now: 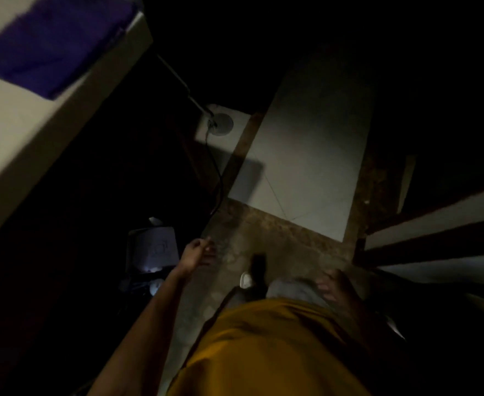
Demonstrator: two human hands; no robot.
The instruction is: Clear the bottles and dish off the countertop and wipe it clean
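Note:
The view is dark and blurred and looks down at the floor. A pale countertop (35, 130) fills the upper left, with a purple cloth (52, 47) lying on it. No bottle or dish shows. My left hand (199, 252) hangs low over the floor with loosely curled fingers and holds nothing. My right hand (335, 284) hangs beside my hip, fingers relaxed and empty.
Pale floor tiles (306, 155) run ahead between dark brown strips. A thin rod ends at a round base (220, 124) with a cable trailing down. A dark box or bin (153, 250) sits under the counter. Light and dark slats (440, 232) stand at the right.

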